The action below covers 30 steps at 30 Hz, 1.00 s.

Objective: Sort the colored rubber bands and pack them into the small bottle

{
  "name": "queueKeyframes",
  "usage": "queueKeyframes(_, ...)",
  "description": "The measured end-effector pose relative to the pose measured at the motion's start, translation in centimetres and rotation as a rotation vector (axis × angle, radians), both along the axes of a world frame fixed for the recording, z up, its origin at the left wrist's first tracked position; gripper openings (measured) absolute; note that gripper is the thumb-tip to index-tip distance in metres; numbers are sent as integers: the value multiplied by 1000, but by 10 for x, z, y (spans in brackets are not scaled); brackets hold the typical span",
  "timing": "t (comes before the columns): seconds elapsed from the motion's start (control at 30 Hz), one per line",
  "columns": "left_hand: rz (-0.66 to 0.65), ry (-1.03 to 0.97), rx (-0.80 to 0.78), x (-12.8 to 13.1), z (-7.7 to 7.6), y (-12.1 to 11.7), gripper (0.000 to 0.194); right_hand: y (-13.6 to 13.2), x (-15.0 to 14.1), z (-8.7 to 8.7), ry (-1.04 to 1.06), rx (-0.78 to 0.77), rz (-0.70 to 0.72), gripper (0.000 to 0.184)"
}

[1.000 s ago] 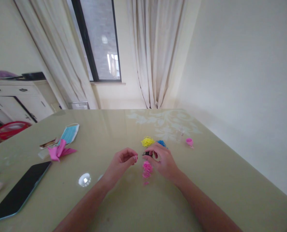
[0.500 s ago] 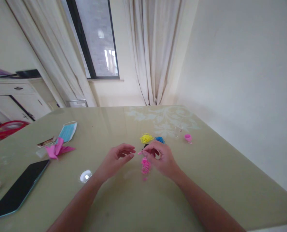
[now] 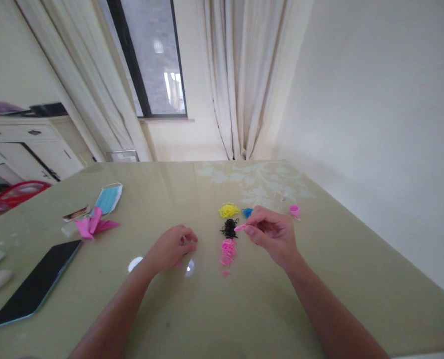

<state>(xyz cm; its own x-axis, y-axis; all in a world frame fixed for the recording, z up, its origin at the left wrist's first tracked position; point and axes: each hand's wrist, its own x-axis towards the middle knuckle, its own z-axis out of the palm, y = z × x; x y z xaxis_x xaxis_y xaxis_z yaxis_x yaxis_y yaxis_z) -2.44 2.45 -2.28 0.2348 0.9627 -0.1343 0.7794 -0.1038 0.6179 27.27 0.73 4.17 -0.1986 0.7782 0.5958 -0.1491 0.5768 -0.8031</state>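
One slim pink piece (image 3: 239, 228) sits pinched in the right hand (image 3: 276, 232), over mid-desk (image 3: 207, 309), its free end toward the left edge.
Its long axis runs roughly side to side, the tip at the right rim of the black pile (image 3: 229, 228); whether they touch cannot be told. The pink pile (image 3: 228, 251) lies just nearer the front edge, the yellow pile (image 3: 228, 210) just farther back. The left hand (image 3: 172, 247) is well apart toward the left edge, fingers half-curled; whether it grips something is unclear. The right is plainly nearer.
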Motion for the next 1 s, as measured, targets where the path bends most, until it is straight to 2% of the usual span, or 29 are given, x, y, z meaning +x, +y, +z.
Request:
queueKeyframes(0.1,3,4,-25,5,0,-1,26,1,2,-2,-25,-30,10,8)
queueKeyframes(0.3,22,52,78,11,4,-2,19,6,4,-10,-132,-80,14,16)
queueKeyframes(0.37,19,49,109,13,4,-1,19,8,3,-13,-275,-47,21,19)
queueKeyframes(0.5,43,-41,178,16,2,-1,21,11,-3,-26,-699,42,82,15)
queueKeyframes(0.63,75,-152,234,18,4,-2,23,13,-9,-40,-965,27,143,10)
queueKeyframes(0.83,94,-266,259,23,7,-1,23,18,-4,-40,-1008,-18,205,4)
queueKeyframes(1.0,40,-451,219,31,9,-5,26,20,-4,-35,-912,17,48,4)
